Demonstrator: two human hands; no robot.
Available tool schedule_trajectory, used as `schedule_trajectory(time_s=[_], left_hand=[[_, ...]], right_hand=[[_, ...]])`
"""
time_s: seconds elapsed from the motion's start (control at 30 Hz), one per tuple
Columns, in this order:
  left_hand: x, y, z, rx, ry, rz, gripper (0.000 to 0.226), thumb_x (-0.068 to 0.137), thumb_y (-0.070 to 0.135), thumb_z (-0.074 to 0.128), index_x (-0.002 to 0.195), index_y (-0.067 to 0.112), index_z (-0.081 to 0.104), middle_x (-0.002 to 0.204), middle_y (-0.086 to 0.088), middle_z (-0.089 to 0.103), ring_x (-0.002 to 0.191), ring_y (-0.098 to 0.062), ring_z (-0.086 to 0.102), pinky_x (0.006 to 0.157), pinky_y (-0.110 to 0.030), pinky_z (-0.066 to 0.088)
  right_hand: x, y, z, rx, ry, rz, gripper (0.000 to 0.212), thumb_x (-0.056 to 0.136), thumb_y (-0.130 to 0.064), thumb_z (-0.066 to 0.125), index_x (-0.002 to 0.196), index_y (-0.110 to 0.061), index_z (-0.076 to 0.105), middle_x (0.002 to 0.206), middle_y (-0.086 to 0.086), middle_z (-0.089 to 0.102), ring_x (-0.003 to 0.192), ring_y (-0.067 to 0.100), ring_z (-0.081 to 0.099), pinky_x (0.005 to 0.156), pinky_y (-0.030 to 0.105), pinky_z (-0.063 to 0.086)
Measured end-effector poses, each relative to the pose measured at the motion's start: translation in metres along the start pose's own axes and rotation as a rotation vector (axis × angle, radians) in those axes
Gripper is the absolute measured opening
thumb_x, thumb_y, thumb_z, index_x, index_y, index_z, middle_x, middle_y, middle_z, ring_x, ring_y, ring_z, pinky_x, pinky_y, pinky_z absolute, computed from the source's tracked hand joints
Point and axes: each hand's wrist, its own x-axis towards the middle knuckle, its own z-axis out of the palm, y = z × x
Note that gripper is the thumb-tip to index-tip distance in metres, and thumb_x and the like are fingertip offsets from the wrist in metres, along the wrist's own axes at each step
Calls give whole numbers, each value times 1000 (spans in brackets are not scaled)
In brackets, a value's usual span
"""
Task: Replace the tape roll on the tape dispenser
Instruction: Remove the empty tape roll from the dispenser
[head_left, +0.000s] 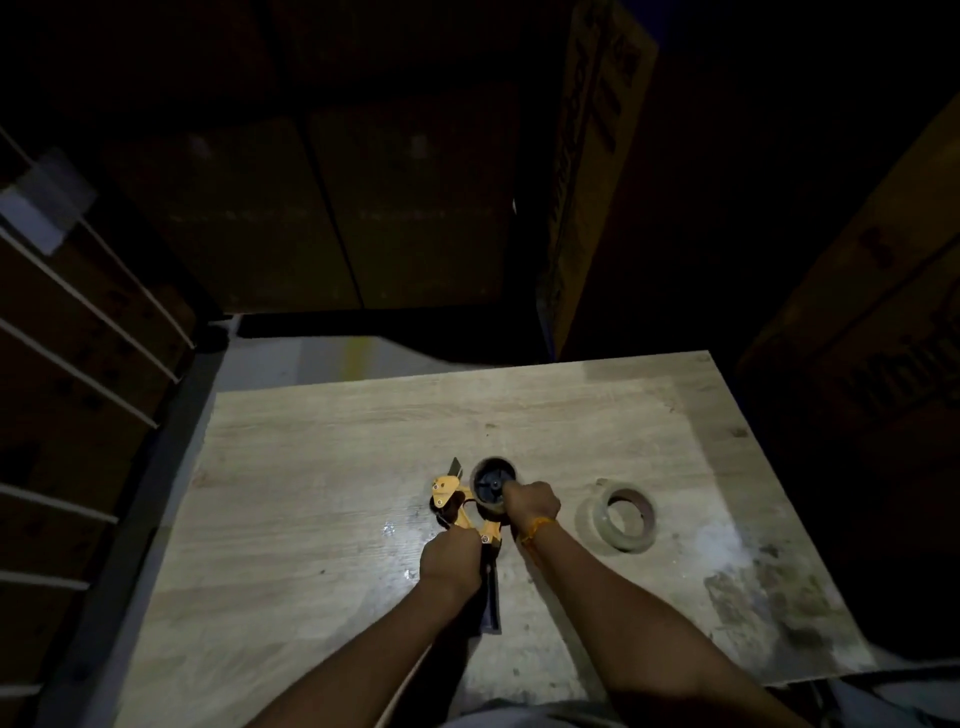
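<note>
We look down at a pale wooden table in a dark room. Our left hand grips the orange tape dispenser by its handle. Our right hand grasps the worn roll on its hub. A second tape roll lies flat nearby, to the right.

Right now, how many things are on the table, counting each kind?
Tape dispensers: 1, the orange tape dispenser, held by the left hand and right hand
Loose tape rolls: 1, the tape roll lying flat
Total: 2
</note>
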Motion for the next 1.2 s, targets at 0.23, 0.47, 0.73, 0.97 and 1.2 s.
schedule_trajectory(time_s=[0.23,0.47,0.73,0.97,1.2], left_hand=[[9,-14,-35,-185,428,57,50,69,61,69,102,23,65,99,-1,68,94,-26,68,72,-36,55],[40,-31,-41,-467,314,51,93,61,63,74,135,17,44,125,-5,61,116,-29,61,89,-38,54],[36,-41,-59,-744,374,79,76,52,48,88,110,27,45,104,3,59,91,-18,64,71,-46,62],[38,-47,-85,-767,277,200,79,54,43,96,116,37,47,115,9,62,103,-10,64,78,-38,63],[36,-58,-90,-619,164,303,81,52,49,95,115,40,46,112,8,62,97,-16,67,74,-43,64]], right_hand=[[-13,-5,-8,47,1,-141,57,84,-38,78,119,4,62,119,23,69,108,39,67,68,30,40],[-45,-6,-10,-25,-2,-569,50,66,-53,81,77,-16,50,77,3,60,72,20,63,50,22,37],[-15,-11,-67,-101,-242,-836,48,69,-37,85,108,-20,62,108,-2,62,93,16,63,67,20,51],[1,-31,-73,-29,-545,-734,77,79,-11,88,147,-21,54,143,1,60,117,21,69,97,32,59],[2,-42,-73,-183,-575,-774,81,61,-20,98,134,-26,64,132,-5,65,98,24,75,88,42,64]])
